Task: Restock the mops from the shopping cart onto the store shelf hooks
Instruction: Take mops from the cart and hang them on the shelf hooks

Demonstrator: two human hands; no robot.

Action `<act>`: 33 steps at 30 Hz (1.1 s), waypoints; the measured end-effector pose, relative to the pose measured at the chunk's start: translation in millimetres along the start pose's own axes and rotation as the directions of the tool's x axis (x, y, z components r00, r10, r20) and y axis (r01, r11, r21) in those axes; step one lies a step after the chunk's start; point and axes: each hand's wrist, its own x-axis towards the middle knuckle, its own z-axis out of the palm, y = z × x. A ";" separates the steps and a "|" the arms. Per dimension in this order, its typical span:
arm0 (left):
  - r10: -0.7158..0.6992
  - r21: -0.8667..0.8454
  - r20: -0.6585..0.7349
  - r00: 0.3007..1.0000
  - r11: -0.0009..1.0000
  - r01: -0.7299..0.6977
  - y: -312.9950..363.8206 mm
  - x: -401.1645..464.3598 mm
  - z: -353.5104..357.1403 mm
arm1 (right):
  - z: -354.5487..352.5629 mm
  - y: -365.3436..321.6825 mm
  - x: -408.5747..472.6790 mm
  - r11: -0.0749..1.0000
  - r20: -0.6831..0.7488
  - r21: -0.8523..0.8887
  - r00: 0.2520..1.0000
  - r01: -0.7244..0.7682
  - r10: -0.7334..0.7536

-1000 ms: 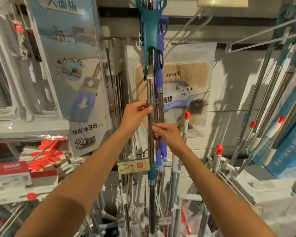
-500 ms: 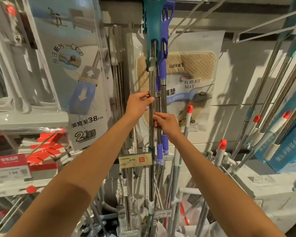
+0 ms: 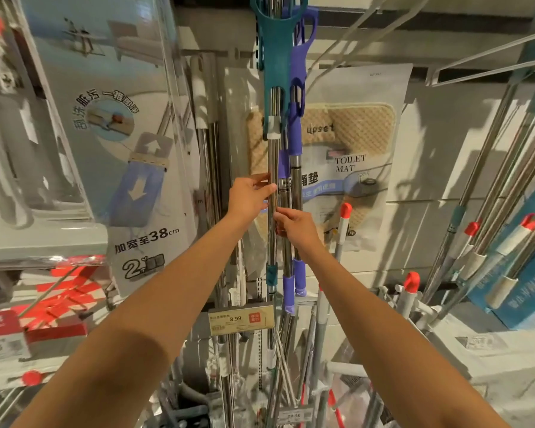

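The teal-handled mop [image 3: 272,168] hangs upright in the middle of the shelf display, its steel pole running down past the yellow price tag [image 3: 241,319]. The left hand [image 3: 248,197] holds the pole above that tag, fingers curled round it. Just below, the right hand [image 3: 295,225] pinches the same pole with its fingertips. Two purple-handled mops [image 3: 296,143] hang touching the teal one on its right, in front of a packaged toilet mat [image 3: 359,143].
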 end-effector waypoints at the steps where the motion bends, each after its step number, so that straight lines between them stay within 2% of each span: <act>1: 0.001 0.001 -0.001 1.000 1.000 -0.001 0.8 0.2 0.3 | 0.3 -0.1 1.1 1.000 -0.005 -0.001 1.000 -0.008 0.008; 10: -0.057 -0.010 0.023 0.998 0.998 0.057 11.2 -38.2 -8.4 | -12.1 -6.9 -22.6 0.982 0.044 0.189 0.999 0.007 -0.016; 14: -0.077 -0.013 0.035 0.996 0.997 0.078 22.1 -63.4 -15.7 | -18.9 -20.9 -42.9 0.976 0.009 0.207 0.997 0.072 -0.075; 19: -0.015 0.014 0.018 1.000 1.000 0.015 38.8 -110.4 -26.3 | -23.8 -50.5 -84.2 0.968 -0.020 0.211 0.990 0.139 -0.138; 22: 0.077 0.107 -0.047 0.996 0.992 -0.071 48.6 -145.9 -37.3 | -23.9 -67.6 -115.5 0.957 0.001 0.198 0.976 0.212 -0.217; 27: 0.201 0.314 -0.124 0.972 0.937 -0.154 50.5 -219.0 -51.3 | -20.7 -70.3 -164.2 0.944 0.070 0.210 0.959 0.254 -0.273; 33: 0.202 0.437 -0.258 0.945 0.897 -0.072 49.7 -304.6 -71.1 | -16.9 -65.4 -236.7 0.953 0.167 0.187 0.948 0.238 -0.269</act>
